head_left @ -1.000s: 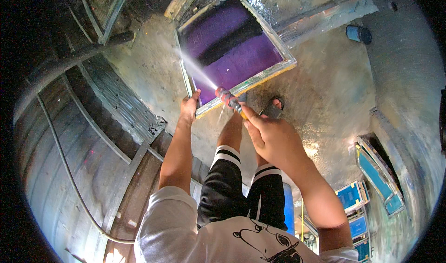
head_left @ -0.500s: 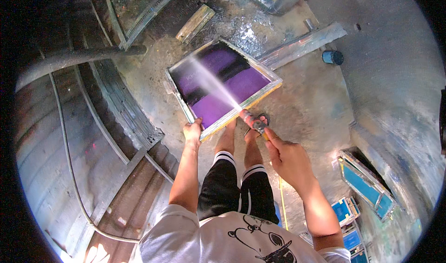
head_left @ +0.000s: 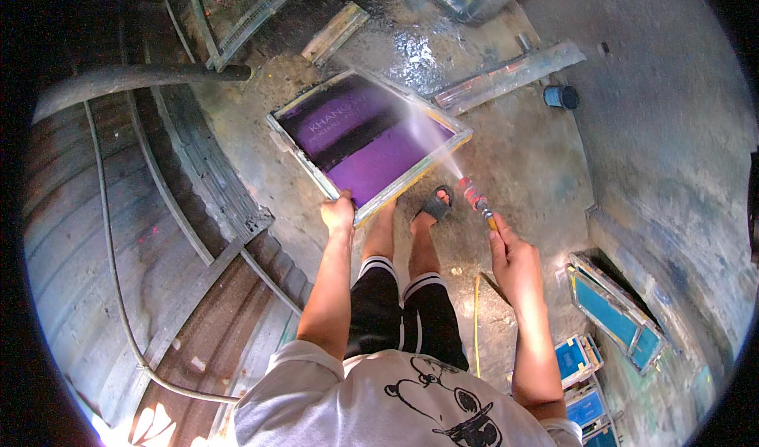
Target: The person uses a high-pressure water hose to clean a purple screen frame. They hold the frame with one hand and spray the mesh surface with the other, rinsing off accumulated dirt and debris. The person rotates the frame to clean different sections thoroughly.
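Note:
A screen-printing frame with purple mesh and dark bands is held tilted in front of my legs. My left hand is closed on its near left corner. My right hand grips a red hose nozzle by its yellowish rear end, just off the frame's near right side. A fan of white water spray runs from the nozzle across the right part of the mesh. Pale lettering shows on the mesh's left part. What the frame's far end rests on is hard to make out.
A wooden block and a long plank lie beyond the frame on the wet floor. A blue-black can stands by the right wall. Blue-meshed frames lean at the lower right. A yellow hose trails beside my legs.
My right hand and the nozzle have moved right and slightly nearer. The spray has swept from the mesh's left part to its right part, uncovering pale lettering. The frame has shifted slightly left.

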